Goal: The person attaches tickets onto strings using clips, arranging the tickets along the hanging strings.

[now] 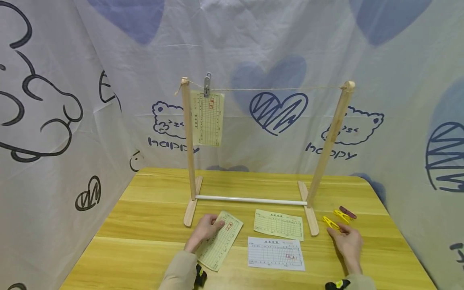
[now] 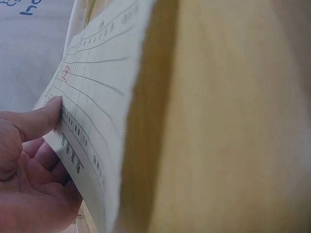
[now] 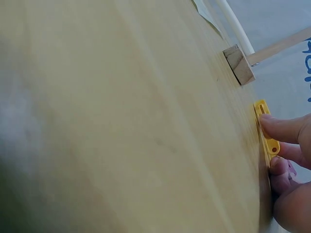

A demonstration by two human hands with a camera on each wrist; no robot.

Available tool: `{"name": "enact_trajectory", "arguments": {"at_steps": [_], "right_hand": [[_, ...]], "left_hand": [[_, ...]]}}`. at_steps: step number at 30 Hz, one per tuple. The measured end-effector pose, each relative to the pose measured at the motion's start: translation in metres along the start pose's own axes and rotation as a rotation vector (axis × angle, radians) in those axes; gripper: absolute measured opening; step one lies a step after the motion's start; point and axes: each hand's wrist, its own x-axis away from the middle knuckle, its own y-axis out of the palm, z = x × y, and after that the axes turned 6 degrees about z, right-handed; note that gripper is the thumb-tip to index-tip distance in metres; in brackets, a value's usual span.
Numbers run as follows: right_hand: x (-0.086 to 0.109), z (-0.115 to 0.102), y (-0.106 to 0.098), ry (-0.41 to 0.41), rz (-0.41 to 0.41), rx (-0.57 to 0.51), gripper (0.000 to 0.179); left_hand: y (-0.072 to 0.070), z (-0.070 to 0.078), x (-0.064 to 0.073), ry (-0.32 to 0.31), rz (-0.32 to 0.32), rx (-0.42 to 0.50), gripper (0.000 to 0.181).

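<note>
My left hand (image 1: 207,228) pinches a pale yellow printed form (image 1: 221,243), thumb on its printed face near the red stamp. In the left wrist view this paper (image 2: 97,92) is tilted above the tabletop. On the right, my right hand (image 1: 349,243) has thumb and fingers around a yellow clothespin (image 1: 330,222) at the table surface. The right wrist view shows the thumb against the clothespin's side (image 3: 262,108). Just beyond lie a second yellow clothespin (image 1: 342,216) and a dark red one (image 1: 348,212).
A wooden frame (image 1: 330,145) with a string (image 1: 275,89) across its top and a white crossbar (image 1: 250,199) stands behind the hands. From the string a metal clip (image 1: 207,85) holds a yellow form (image 1: 208,121). Between the hands lie a yellow form (image 1: 278,224) and a white form (image 1: 275,253).
</note>
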Motion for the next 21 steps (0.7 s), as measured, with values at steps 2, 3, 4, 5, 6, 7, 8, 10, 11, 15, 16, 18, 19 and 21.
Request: {"name": "enact_trajectory", "arguments": {"at_steps": [2, 3, 4, 5, 6, 7, 8, 10, 11, 15, 16, 18, 19, 21], "right_hand": [[0.0007, 0.0004, -0.0005, 0.003, -0.005, -0.008, 0.043], [0.0012, 0.0001, -0.0010, 0.007, -0.008, -0.015, 0.043], [0.0017, -0.0002, -0.0014, 0.017, -0.015, -0.025, 0.043], [0.0022, -0.0008, -0.0018, 0.033, -0.021, -0.038, 0.044], [0.0027, -0.0010, -0.0023, 0.043, -0.026, -0.051, 0.045], [0.0034, -0.0012, -0.0030, 0.052, -0.030, -0.066, 0.046], [0.0042, -0.0014, -0.0037, 0.061, -0.030, -0.083, 0.046], [0.0060, -0.0019, -0.0052, 0.071, -0.027, -0.115, 0.047], [0.0066, -0.0019, -0.0058, 0.069, -0.021, -0.127, 0.047], [0.0082, -0.0027, -0.0071, 0.057, -0.003, -0.153, 0.048], [0.0082, -0.0030, -0.0070, 0.059, -0.002, -0.156, 0.049], [0.0082, -0.0031, -0.0068, 0.065, 0.000, -0.164, 0.049], [0.0083, -0.0030, -0.0068, 0.066, 0.006, -0.170, 0.049], [0.0081, -0.0032, -0.0067, 0.069, 0.015, -0.182, 0.048]], "left_hand": [[0.0000, 0.0002, 0.0000, -0.002, -0.002, 0.001, 0.023], [0.0000, 0.0003, 0.0000, -0.006, -0.004, 0.002, 0.023], [0.0000, 0.0004, 0.0001, -0.009, -0.005, 0.003, 0.024], [0.0001, 0.0002, -0.0002, -0.013, -0.006, 0.003, 0.024], [0.0002, 0.0001, -0.0004, -0.015, -0.006, 0.001, 0.024], [0.0003, 0.0000, -0.0006, -0.015, -0.006, -0.001, 0.024], [0.0003, -0.0002, -0.0007, -0.017, -0.006, -0.002, 0.024], [0.0003, -0.0003, -0.0009, -0.017, -0.006, -0.006, 0.024], [0.0003, -0.0004, -0.0011, -0.015, -0.008, -0.009, 0.024], [-0.0003, 0.0006, -0.0002, -0.019, -0.014, -0.008, 0.025], [-0.0004, 0.0007, -0.0001, -0.019, -0.016, -0.006, 0.025], [-0.0006, 0.0008, -0.0001, -0.021, -0.016, 0.000, 0.025], [-0.0007, 0.0008, -0.0001, -0.021, -0.016, 0.002, 0.024], [-0.0008, 0.0003, -0.0003, -0.018, -0.014, 0.006, 0.024]]}}
